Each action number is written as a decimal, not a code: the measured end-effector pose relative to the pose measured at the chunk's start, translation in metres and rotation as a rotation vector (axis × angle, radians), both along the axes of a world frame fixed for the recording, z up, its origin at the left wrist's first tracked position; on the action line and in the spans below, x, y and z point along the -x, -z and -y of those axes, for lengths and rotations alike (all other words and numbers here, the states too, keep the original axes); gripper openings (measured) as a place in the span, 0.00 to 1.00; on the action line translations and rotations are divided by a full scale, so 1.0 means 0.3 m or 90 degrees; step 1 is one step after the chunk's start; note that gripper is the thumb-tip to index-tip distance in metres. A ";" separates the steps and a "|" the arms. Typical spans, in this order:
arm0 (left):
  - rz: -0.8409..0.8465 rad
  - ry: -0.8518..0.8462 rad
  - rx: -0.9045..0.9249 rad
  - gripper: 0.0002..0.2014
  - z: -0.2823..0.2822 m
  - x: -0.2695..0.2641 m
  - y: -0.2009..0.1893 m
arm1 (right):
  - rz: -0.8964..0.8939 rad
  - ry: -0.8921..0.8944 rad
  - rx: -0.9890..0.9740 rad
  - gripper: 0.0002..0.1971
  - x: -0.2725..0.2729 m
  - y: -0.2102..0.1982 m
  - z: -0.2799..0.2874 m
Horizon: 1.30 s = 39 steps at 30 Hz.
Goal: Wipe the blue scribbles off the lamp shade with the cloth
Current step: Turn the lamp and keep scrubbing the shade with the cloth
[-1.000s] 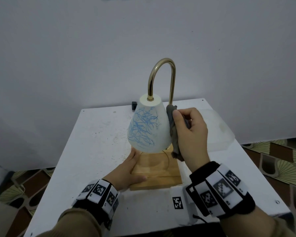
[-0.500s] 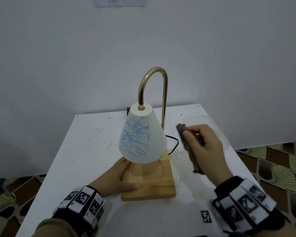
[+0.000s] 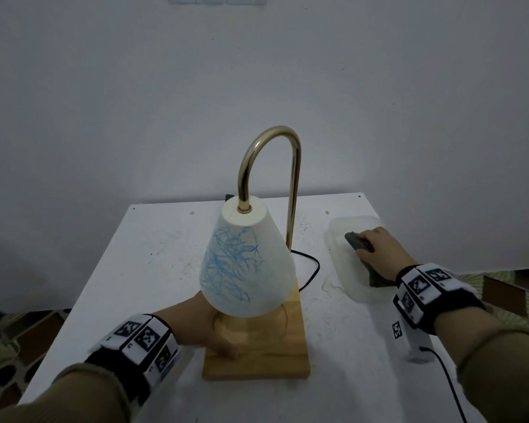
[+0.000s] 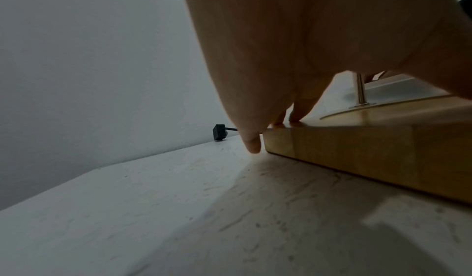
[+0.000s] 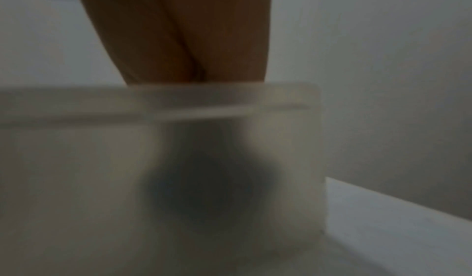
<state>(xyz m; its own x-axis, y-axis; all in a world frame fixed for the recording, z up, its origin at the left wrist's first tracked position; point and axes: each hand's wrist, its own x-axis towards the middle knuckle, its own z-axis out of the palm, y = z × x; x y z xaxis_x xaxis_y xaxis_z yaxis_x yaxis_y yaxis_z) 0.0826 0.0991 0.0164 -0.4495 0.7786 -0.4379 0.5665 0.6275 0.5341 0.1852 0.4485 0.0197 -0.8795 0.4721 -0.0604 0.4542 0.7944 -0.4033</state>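
The white cone lamp shade (image 3: 257,270) hangs from a curved brass arm (image 3: 269,145) over a wooden base (image 3: 257,358). Blue scribbles (image 3: 229,267) cover the shade's left front. My left hand (image 3: 196,328) rests on the base's left side, thumb on top; in the left wrist view its straight fingers (image 4: 298,112) press the base (image 4: 370,145) near its corner. My right hand (image 3: 382,254) grips the grey cloth (image 3: 355,241) inside a translucent tub (image 3: 342,270), to the right of the lamp and apart from it. The right wrist view is blurred: the cloth (image 5: 204,189) shows dark through the tub wall (image 5: 76,139).
The white table (image 3: 153,270) stands against a white wall. A black cord (image 3: 313,270) runs from the lamp base toward the tub. A black plug (image 4: 219,132) lies at the table's back edge. A white tagged device (image 3: 413,340) with a cable sits front right.
My right hand has carried the cloth away from the shade's right side, rightward and down into the tub. My left hand has stayed on the base.
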 end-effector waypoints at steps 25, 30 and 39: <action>-0.153 0.066 0.009 0.67 0.088 -0.061 0.048 | 0.089 -0.206 0.098 0.44 -0.283 0.056 0.589; -0.161 0.008 -0.010 0.70 0.099 -0.098 0.073 | 0.095 -0.232 0.094 0.47 -0.261 0.063 0.561; -0.118 -0.080 0.052 0.77 0.069 -0.114 0.080 | 0.139 -0.268 0.075 0.46 -0.188 0.045 0.496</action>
